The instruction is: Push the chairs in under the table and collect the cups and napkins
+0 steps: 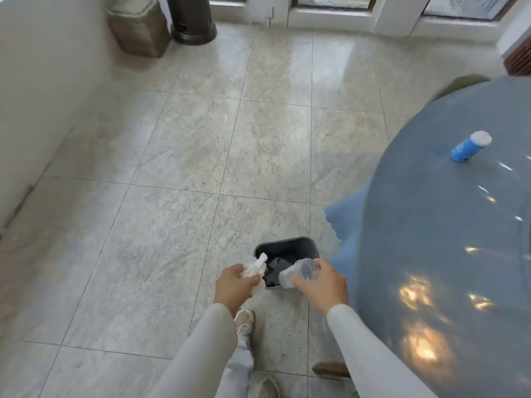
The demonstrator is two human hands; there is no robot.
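Note:
My left hand (pixel 234 285) grips crumpled white napkins (pixel 255 268) at the left rim of a small dark bin (pixel 287 245) on the floor. My right hand (pixel 321 282) holds stacked clear plastic cups (pixel 297 273), tilted on their side over the bin's opening. Dark material lies inside the bin. The round table (pixel 445 239) with a shiny blue-grey cover fills the right side, right next to my right arm. A brown chair leg (pixel 330 369) shows at the table's lower edge.
A blue canister with a white lid (pixel 469 146) lies tilted on the table. A woven basket (pixel 140 27) and a dark heater base (pixel 192 24) stand at the far wall by the glass doors. A white wall runs along the left. My shoes (pixel 245 323) are below the bin.

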